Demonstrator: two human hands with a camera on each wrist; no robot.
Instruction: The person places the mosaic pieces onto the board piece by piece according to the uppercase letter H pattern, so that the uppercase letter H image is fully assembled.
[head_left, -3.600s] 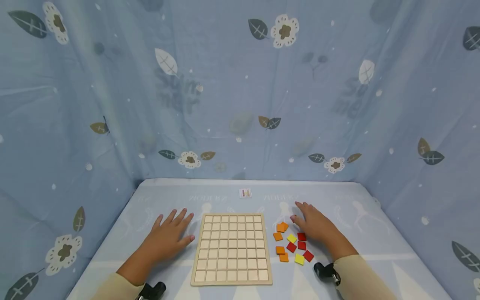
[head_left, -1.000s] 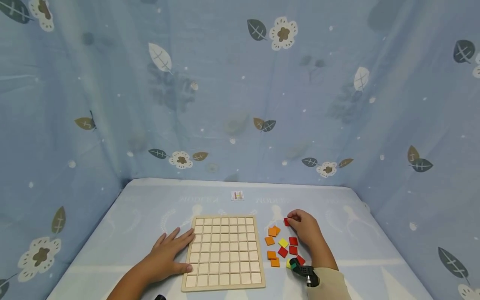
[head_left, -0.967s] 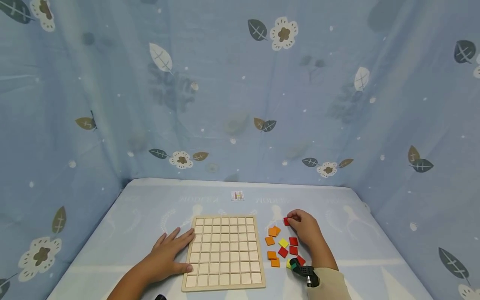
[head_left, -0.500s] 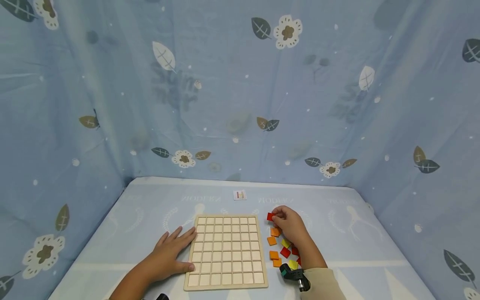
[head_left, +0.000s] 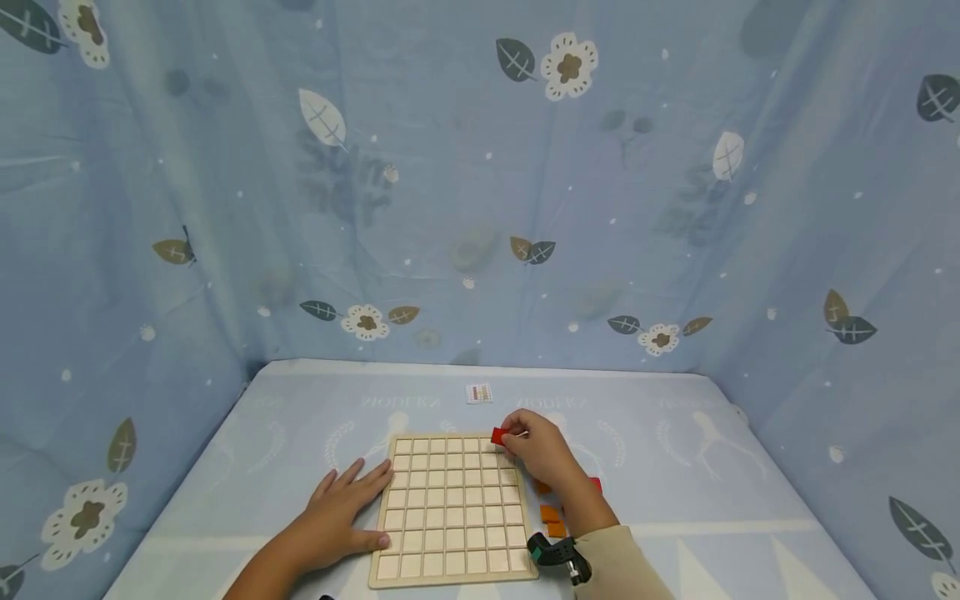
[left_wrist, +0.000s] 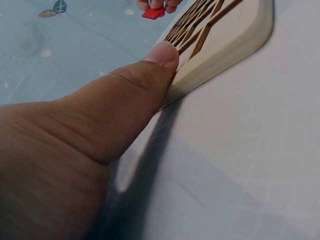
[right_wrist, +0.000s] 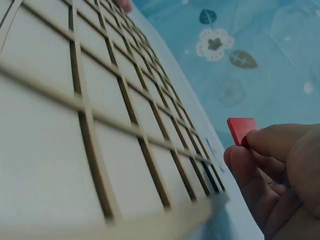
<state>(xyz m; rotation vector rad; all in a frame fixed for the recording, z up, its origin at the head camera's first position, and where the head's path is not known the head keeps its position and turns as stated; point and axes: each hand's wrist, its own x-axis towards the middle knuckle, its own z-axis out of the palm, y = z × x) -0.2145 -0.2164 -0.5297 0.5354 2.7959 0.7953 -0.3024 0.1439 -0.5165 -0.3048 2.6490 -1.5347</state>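
Note:
In the head view a wooden grid board (head_left: 453,508) with square recesses lies on the table. My right hand (head_left: 542,450) pinches a red square tile (head_left: 498,436) between thumb and fingers, over the board's far right corner. The right wrist view shows this red tile (right_wrist: 241,129) tilted, held by one edge above the grid. My left hand (head_left: 337,517) is spread along the board's left side, fingers straight, thumb and fingertips at the frame. In the left wrist view the left thumb (left_wrist: 135,82) presses on the rim of the board (left_wrist: 225,57).
Orange tiles (head_left: 551,514) and a red tile (head_left: 596,484) lie right of the board, the others there hidden under my right forearm. A small printed card (head_left: 478,393) rests beyond the board. A patterned blue curtain (head_left: 480,183) encloses the table's back and sides.
My right hand picked up a red tile from beside the pile and carried it left to the board's far right corner. Earlier, my left hand moved from the table onto the board's left edge.

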